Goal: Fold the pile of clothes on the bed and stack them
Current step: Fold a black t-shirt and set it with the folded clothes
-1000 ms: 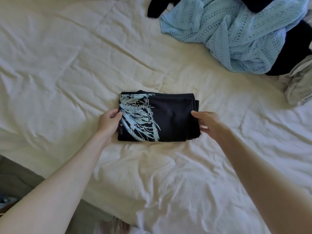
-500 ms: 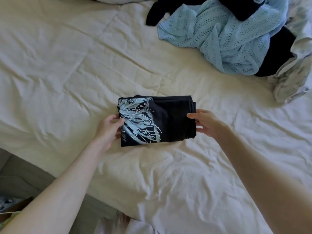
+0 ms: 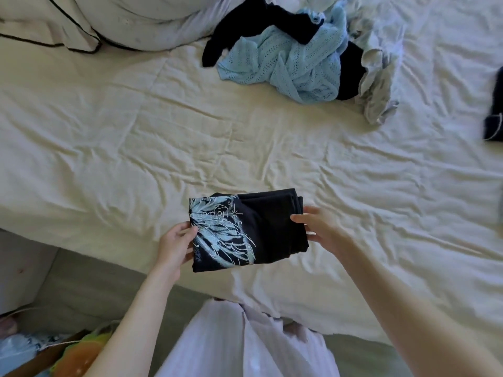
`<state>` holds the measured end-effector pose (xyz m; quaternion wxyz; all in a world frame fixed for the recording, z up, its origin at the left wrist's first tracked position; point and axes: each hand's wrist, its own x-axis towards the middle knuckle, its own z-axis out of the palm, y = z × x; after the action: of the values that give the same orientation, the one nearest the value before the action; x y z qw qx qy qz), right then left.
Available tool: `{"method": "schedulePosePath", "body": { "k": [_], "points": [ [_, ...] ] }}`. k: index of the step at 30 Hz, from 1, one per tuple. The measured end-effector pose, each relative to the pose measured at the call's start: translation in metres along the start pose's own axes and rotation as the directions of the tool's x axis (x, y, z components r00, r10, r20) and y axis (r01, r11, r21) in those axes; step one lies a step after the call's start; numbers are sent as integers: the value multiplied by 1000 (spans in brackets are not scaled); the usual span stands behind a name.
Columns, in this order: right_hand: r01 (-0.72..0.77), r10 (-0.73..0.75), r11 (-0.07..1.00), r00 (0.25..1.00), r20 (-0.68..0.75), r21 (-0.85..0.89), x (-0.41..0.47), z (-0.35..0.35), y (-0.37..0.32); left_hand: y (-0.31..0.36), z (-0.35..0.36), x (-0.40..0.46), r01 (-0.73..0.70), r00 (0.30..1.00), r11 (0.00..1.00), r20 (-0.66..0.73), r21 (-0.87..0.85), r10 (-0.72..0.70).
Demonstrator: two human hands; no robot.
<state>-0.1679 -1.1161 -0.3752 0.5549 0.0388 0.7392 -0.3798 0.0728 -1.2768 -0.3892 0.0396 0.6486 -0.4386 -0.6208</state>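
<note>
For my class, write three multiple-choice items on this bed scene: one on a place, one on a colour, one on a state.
1. Where is the unfolded pile?
A. far side of the bed
B. on the floor
C. in a basket

2. What colour is the knit garment in it?
A. red
B. light blue
C. yellow

3. The black printed shirt is
A. spread flat
B. on a hanger
C. folded, held at both ends

Key: 1 A, it lies beyond the shirt on the bed sheet. 2 B, its knit is pale blue. 3 C, the left hand and right hand grip its ends.

Folded black printed shirt (image 3: 258, 229), bed-edge
</note>
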Motion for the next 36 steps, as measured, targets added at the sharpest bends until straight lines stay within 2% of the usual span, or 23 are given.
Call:
{"method": "schedulePosePath", "body": {
  "k": [6, 11, 17, 21, 29, 36],
  "points": [
    [50, -36, 994, 990, -135, 101, -70, -25, 83, -43, 15, -62, -63, 994, 996, 92, 65, 57],
    [20, 23, 979, 978, -206, 201, -127, -58, 156, -83, 39, -118, -98, 979, 985, 192, 140, 70],
    [59, 27, 960, 953, -301, 273, -185, -122, 214, -98, 96, -172, -184, 937, 958, 333, 221, 103],
    [94, 17, 946, 942, -335, 310, -210, -171, 242, -112, 141, -207, -209, 926, 944, 362, 257, 106],
    [122, -34, 966, 934, -355, 227, -242, -316, 288, -165, 270, -288, -122, 933, 973, 357, 194, 46],
    [132, -69, 983, 907, -416, 125, -235, -438, 294, -191, 385, -335, -29, 932, 990, 362, 138, -23]
  ]
}}
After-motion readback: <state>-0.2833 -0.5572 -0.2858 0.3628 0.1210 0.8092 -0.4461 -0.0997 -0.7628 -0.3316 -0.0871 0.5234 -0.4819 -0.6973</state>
